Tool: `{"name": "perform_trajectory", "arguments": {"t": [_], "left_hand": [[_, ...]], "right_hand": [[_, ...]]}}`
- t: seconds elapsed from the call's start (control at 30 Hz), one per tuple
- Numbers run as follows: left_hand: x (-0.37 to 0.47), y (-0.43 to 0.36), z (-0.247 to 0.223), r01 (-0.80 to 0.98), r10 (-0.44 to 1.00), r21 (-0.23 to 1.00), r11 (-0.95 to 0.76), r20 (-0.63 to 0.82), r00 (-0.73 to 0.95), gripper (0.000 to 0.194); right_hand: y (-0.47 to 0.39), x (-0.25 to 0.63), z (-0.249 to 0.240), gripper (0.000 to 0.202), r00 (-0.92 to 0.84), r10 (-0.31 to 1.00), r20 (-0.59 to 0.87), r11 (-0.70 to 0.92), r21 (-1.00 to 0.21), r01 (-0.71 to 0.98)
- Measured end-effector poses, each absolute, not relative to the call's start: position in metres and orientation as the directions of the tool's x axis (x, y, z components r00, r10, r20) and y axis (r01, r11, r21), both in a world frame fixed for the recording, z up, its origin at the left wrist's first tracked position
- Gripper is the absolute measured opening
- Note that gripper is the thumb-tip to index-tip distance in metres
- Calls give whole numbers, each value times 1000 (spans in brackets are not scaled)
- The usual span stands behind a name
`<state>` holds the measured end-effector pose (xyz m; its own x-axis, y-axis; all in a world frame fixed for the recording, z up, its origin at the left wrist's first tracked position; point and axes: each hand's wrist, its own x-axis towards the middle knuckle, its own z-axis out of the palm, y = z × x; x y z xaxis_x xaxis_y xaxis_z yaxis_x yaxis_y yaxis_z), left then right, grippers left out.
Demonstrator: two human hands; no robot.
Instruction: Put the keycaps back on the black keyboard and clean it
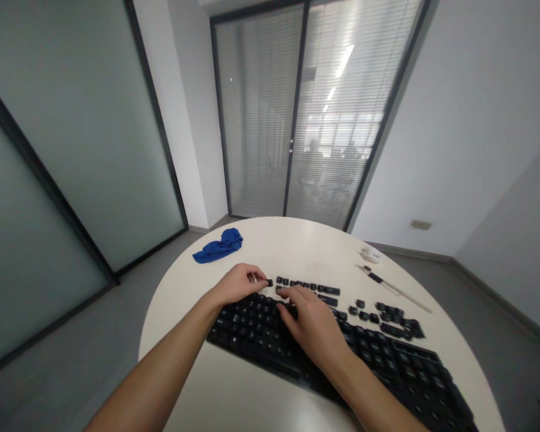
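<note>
A black keyboard (270,345) lies across the near side of the round table, many of its keys in place. My left hand (242,283) is above its far left corner, thumb and index finger closed on a small black keycap (269,282) at the left end of a row of loose keycaps (306,285). Over the keyboard's middle reaches my right hand (312,318). Its thumb is spread from the curled fingers, whose tips are by the second row of keycaps, partly hidden under the hand. Nothing shows between them.
Right of my right hand lies a scattered group of loose keycaps (392,313). Beyond it are a thin stick-like tool with a black part (375,278) and a crumpled clear-white item (369,254). A blue cloth (220,246) rests at the table's far left edge.
</note>
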<state>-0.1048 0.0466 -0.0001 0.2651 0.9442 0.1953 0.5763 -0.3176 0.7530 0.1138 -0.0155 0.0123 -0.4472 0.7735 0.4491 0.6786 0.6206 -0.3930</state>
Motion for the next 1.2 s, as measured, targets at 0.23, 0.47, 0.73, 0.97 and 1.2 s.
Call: {"name": "perform_trajectory", "arguments": {"t": [0.23, 0.47, 0.73, 0.97, 1.2], "left_hand": [[-95, 30, 14, 423, 851, 802, -422, 190, 489, 18], [-97, 29, 16, 395, 805, 802, -447, 169, 568, 17], [-99, 28, 18, 414, 788, 784, -463, 150, 597, 18], [-113, 45, 0, 594, 917, 709, -380, 205, 342, 30], [-128, 60, -20, 744, 957, 602, -288, 168, 235, 35]], "right_hand": [[-13, 114, 9, 32, -457, 733, 503, 658, -355, 664], [-12, 112, 7, 28, -480, 693, 537, 699, -338, 631], [-14, 113, 8, 32, -497, 709, 500, 700, -407, 588], [-26, 107, 14, 19, -498, 820, 282, 566, -524, 636], [-36, 98, 5, 17, -516, 829, 215, 538, -561, 629]]}}
